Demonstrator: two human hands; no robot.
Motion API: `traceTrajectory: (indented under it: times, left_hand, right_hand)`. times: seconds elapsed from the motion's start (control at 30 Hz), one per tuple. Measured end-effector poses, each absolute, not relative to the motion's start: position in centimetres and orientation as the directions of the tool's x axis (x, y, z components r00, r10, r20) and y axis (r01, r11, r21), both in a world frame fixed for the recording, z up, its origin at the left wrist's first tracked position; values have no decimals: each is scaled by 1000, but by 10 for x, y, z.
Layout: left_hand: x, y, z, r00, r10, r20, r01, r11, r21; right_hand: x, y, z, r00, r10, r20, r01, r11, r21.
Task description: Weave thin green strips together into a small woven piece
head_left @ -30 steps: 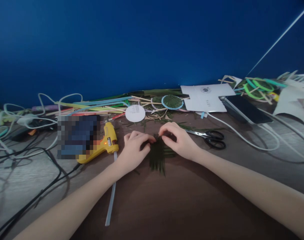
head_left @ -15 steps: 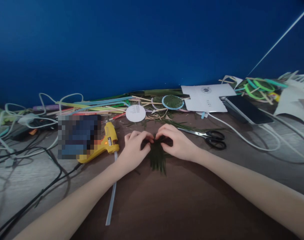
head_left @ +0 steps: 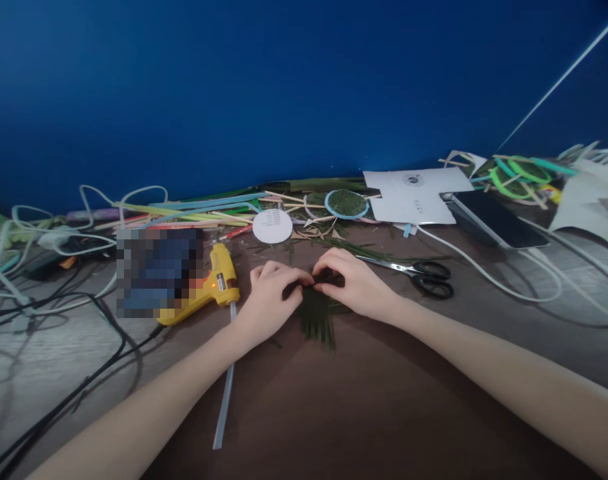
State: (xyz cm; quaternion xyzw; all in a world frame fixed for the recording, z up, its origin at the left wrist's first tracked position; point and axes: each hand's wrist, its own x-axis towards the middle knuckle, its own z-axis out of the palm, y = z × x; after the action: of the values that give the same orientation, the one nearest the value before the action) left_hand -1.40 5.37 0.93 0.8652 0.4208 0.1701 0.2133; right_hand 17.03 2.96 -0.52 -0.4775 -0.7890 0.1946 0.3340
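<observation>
Between my two hands hangs a dark green fringed strip (head_left: 318, 323), its cut ends spread downward over the brown table. My left hand (head_left: 273, 297) pinches its upper edge between thumb and fingers. Close beside it, my right hand (head_left: 351, 283) is closed in a pinch on the same edge. The fingertips hide the strip's top. Left of my left hand lies a yellow hot glue gun (head_left: 219, 283) with an orange light lit and a clear glue stick (head_left: 224, 403) sticking out of its back. Scissors (head_left: 414, 268) with black handles rest beyond my right wrist.
A round white paper disc (head_left: 273, 227), a blue-rimmed green disc (head_left: 347, 204) and a cut white sheet (head_left: 414, 200) lie along the blue wall. A phone (head_left: 501, 219) with a white cable is at right. Tangled cables (head_left: 59, 300) cover the left side.
My fingertips have shifted slightly on the strip's top edge, and its fringe looks a little more spread. The things around stay in place.
</observation>
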Motion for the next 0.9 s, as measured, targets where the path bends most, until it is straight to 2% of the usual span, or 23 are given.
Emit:
traceTrajectory:
  times: [0.33,0.53,0.7,0.9]
  left_hand:
    - [-14,52,9,595,795,122,658,-568,495]
    - [-14,53,9,586,802,118,658,-556,508]
    - [-12,53,10,564,818,114,663,-531,527]
    - [-12,52,8,563,817,121,672,-538,509]
  right_hand:
    - [170,30,-5,-280,891,358,608,453,-652]
    - [170,29,-5,-341,865,367,630,501,-594]
    - [169,28,-1,-377,870,316,669,492,-557]
    - [168,29,-2,-371,885,282,680,465,-567]
